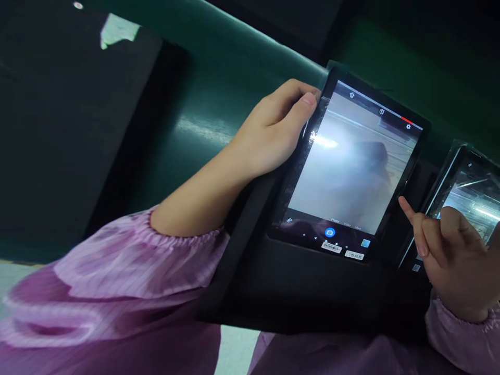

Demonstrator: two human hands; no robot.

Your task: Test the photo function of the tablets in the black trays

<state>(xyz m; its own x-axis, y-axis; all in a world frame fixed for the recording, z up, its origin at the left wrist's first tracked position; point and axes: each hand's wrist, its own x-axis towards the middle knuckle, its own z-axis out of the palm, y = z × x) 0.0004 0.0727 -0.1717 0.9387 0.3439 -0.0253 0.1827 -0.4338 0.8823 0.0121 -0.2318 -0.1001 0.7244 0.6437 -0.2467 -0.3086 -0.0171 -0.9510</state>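
Left hand (269, 133) clamps the tablet's (351, 166) upper-left edge, thumb on the bezel, forearm angled up from a pink sleeve. Right hand (449, 255) hovers at the tablet's right edge, fingers curled, little finger extended.

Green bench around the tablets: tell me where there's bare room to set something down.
Bare green bench lies left of the left hand, between it and the dark panel. Crowded on the right: the held tablet, right hand and second tablet sit close together.

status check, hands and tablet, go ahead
Left hand grips tablet by its edge. Right hand beside it, forefinger out. Camera app showing. Second tablet close alongside.
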